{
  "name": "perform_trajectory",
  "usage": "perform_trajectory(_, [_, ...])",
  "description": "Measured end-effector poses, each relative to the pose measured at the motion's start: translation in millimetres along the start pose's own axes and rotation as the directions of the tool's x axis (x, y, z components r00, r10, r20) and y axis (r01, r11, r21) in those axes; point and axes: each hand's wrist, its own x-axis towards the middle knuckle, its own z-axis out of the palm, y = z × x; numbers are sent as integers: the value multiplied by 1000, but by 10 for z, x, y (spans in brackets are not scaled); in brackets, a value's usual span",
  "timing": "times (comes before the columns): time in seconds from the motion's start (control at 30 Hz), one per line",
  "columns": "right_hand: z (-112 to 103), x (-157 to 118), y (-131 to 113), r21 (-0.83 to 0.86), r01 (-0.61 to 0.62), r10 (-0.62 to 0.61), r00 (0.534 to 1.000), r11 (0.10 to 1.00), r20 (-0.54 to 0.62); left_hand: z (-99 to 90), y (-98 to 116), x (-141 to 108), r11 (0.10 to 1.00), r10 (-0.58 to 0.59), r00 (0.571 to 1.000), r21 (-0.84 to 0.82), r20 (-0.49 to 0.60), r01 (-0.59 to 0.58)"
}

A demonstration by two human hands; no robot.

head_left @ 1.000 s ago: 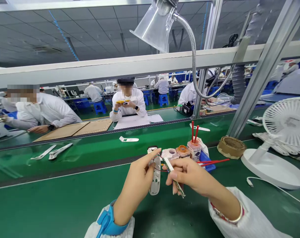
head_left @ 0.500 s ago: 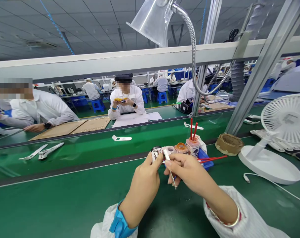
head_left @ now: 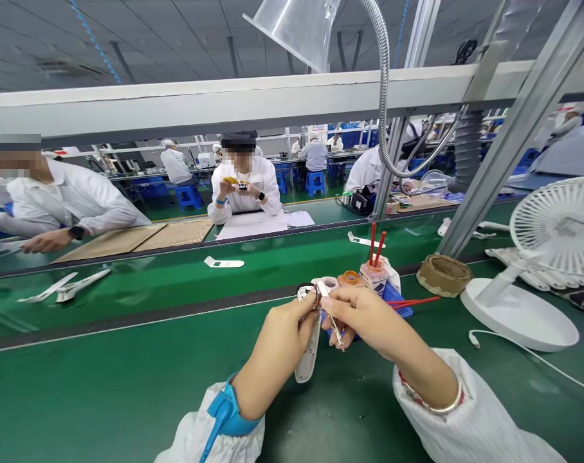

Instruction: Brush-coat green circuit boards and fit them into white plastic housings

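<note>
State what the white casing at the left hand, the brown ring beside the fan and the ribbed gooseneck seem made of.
White casing: probably plastic, satin; its end is smooth and rounded.
Brown ring: matte, rough-edged; perhaps cardboard or wound tape, uncertain.
Gooseneck: likely metal, shiny; bright highlights run along its ribs.

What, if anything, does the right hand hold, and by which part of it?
The right hand holds a narrow strip-like part, gripped near its upper, white end.

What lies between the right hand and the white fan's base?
Head view: blue tray, red sticks jutting past it, then green bench, with a brown ring just behind.
</note>
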Motion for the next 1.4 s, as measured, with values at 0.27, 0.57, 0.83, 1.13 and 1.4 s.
perform_trajectory(0.27, [153, -41, 96, -354, 30, -107, 974, 935, -200, 26, -12, 31, 994, -88, 992, -71, -95, 82])
perform_trajectory(0.57, [291, -103, 77, -461, 58, -222, 924, 885, -310, 16, -7, 11, 986, -125, 982, -126, -141, 108])
perform_trajectory(0.83, [270, -163, 63, -418, 151, -250, 949, 896, -194, -36, 7, 0, 983, -122, 984, -154, -131, 101])
perform_trajectory(1.13, [251, -182, 70, -396, 178, -270, 944, 901, -191, -131, 10, -46, 951, -114, 993, -283, 44, 122])
perform_trajectory(1.4, [267, -208, 37, -297, 169, -239, 947, 940, -215, -136, 22, -55, 940, -97, 993, -322, 66, 113])
